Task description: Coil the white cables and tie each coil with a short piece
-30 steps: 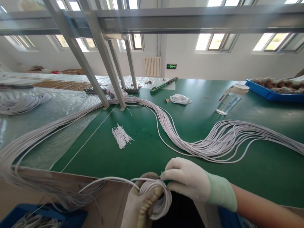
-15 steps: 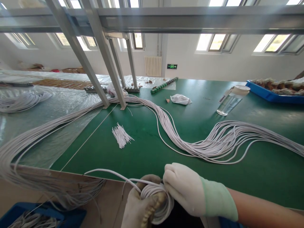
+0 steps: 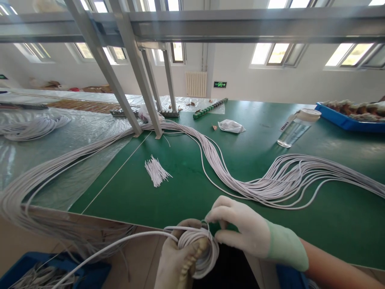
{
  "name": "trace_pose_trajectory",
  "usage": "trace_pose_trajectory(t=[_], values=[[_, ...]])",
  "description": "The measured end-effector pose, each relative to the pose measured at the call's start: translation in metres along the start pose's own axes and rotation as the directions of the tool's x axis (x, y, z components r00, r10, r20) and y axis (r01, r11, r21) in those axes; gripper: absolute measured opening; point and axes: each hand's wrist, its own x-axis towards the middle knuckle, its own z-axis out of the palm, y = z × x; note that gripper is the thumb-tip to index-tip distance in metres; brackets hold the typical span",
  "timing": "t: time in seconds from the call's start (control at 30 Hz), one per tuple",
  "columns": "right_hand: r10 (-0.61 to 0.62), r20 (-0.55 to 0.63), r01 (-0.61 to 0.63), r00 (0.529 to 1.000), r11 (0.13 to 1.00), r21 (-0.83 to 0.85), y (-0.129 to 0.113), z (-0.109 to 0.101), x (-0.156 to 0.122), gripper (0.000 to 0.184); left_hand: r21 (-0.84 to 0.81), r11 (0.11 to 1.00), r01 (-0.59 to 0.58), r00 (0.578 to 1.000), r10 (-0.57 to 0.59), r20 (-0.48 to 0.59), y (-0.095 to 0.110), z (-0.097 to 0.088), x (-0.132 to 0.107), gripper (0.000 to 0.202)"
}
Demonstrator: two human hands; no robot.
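The left hand (image 3: 177,261) grips a coil of white cord (image 3: 198,251) closed-fisted at the table's near edge, so the right hand (image 3: 237,228) can pinch its strand.

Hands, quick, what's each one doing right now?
Left hand: closed around the coil of white cable.
Right hand: fingertips pinched at the top of the coil; what they pinch is too small to tell.
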Motion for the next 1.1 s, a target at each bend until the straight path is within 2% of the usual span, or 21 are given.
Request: trace_pose_trajectory(t=[0.07, 0.13, 0.2, 0.3, 0.4, 0.5, 0.57, 0.63, 0.67, 0.7, 0.77, 0.8, 0.87, 0.93, 0.97, 1.03, 1.1], values=[[-0.141, 0.074, 0.15, 0.987, 0.979, -0.137, 0.003, -0.002, 0.001, 0.014, -0.041, 0.997, 0.059, 0.998, -0.059, -0.006, -0.002, 0.0, 0.001, 0.052], [-0.212, 0.112, 0.234, 0.971, 0.938, -0.257, 0.004, -0.002, 0.003, 0.023, -0.066, 0.992, 0.112, 0.994, -0.113, -0.007, -0.005, 0.0, 0.001, 0.056], [-0.231, 0.137, 0.263, 0.963, 0.909, -0.322, 0.001, -0.001, 0.005, 0.032, -0.079, 0.988, 0.133, 0.991, -0.132, 0.015, -0.006, 0.001, 0.002, 0.059], [-0.191, 0.173, 0.244, 0.966, 0.891, -0.383, -0.005, 0.002, 0.004, 0.032, -0.094, 0.987, 0.129, 0.99, -0.123, 0.067, -0.005, 0.0, 0.0, 0.06], [-0.08, 0.166, 0.143, 0.983, 0.9, -0.412, -0.009, 0.01, -0.001, 0.026, -0.038, 0.992, 0.12, 0.988, -0.115, 0.102, -0.004, -0.003, -0.001, 0.057], [0.147, 0.064, -0.115, 0.987, 0.927, -0.358, -0.008, 0.022, -0.004, 0.023, 0.101, 0.993, 0.066, 0.992, -0.076, 0.097, -0.009, -0.006, 0.001, 0.051], [0.332, -0.01, -0.321, 0.943, 0.904, -0.283, -0.006, 0.028, -0.004, 0.024, 0.149, 0.988, 0.038, 0.995, -0.051, 0.084, -0.013, -0.006, 0.003, 0.048], [0.409, -0.125, -0.427, 0.904, 0.883, -0.198, -0.006, 0.032, -0.005, 0.025, 0.1, 0.994, 0.042, 0.997, -0.049, 0.064, -0.016, -0.004, 0.006, 0.047], [0.375, -0.197, -0.408, 0.906, 0.898, -0.163, -0.007, 0.034, -0.005, 0.022, 0.06, 0.997, 0.039, 0.998, -0.042, 0.05, -0.015, -0.003, 0.007, 0.047], [0.289, -0.26, -0.335, 0.921, 0.929, -0.157, -0.009, 0.037, -0.006, 0.017, 0.034, 0.999, 0.03, 0.999, -0.032, 0.039, -0.013, -0.003, 0.007, 0.045], [-0.007, -0.315, -0.086, 0.949, 0.956, -0.281, -0.013, 0.045, -0.01, 0.009, 0.062, 0.998, 0.002, 0.999, -0.005, 0.048, -0.006, -0.007, 0.007, 0.039], [-0.164, -0.284, 0.04, 0.945, 0.917, -0.396, -0.014, 0.05, -0.011, 0.011, 0.091, 0.996, -0.012, 0.998, 0.006, 0.068, -0.003, -0.01, 0.008, 0.037], [-0.376, -0.143, 0.209, 0.916, 0.75, -0.628, -0.014, 0.061, -0.013, 0.016, 0.11, 0.994, -0.016, 0.993, 0.003, 0.115, 0.003, -0.016, 0.009, 0.034], [-0.441, -0.039, 0.256, 0.897, 0.588, -0.767, -0.01, 0.07, -0.014, 0.022, 0.061, 0.998, 0.002, 0.99, -0.011, 0.143, 0.005, -0.02, 0.011, 0.03], [-0.447, -0.008, 0.263, 0.895, 0.542, -0.798, -0.008, 0.073, -0.015, 0.026, 0.035, 0.999, 0.017, 0.988, -0.022, 0.151, 0.005, -0.02, 0.012, 0.026], [-0.448, 0.007, 0.258, 0.894, 0.503, -0.825, -0.002, 0.075, -0.015, 0.031, 0.003, 0.999, 0.054, 0.983, -0.054, 0.178, 0.005, -0.018, 0.014, 0.018], [-0.41, -0.003, 0.23, 0.912, 0.516, -0.825, 0.002, 0.074, -0.017, 0.029, -0.031, 0.995, 0.094, 0.973, -0.086, 0.212, 0.006, -0.015, 0.015, 0.018]])
